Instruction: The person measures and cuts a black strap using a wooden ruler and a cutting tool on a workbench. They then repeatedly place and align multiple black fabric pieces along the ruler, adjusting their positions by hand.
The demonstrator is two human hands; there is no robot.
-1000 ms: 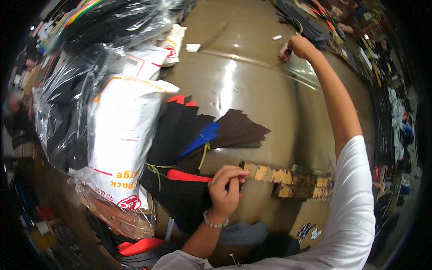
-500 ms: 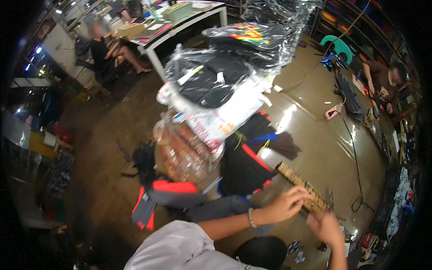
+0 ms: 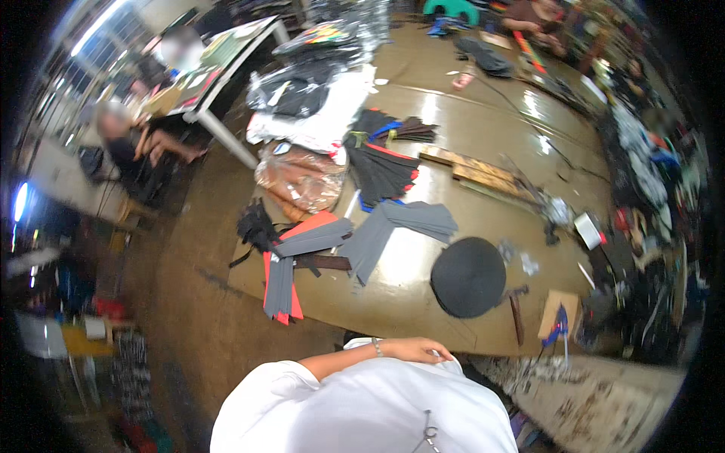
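My left hand [image 3: 419, 349], with a bracelet at the wrist, lies across the front of my white shirt by the table's near edge. Its fingers are loosely stretched out, and it holds nothing that shows. My right hand is out of sight. Nearest on the table is a round black flat piece [image 3: 468, 277]; a hammer [image 3: 516, 313] lies to its right. Left of it are a fan of grey strips [image 3: 394, 230] and grey and red strips [image 3: 291, 260]. Farther back rests a long stained wooden block [image 3: 487, 179], apart from my hand.
Black strips with red edges [image 3: 377, 175] lie mid-table. Behind them are a brown plastic-wrapped bundle [image 3: 298, 181] and black goods in clear plastic [image 3: 291, 94]. A blue-handled tool [image 3: 557, 326] lies on cardboard at the near right. One person [image 3: 124, 143] sits far left, another [image 3: 532, 19] works far right.
Both hands were over the wooden block. My left hand has drawn back to my shirt, my right hand has left the view, and the block stays on the table. The view has shifted.
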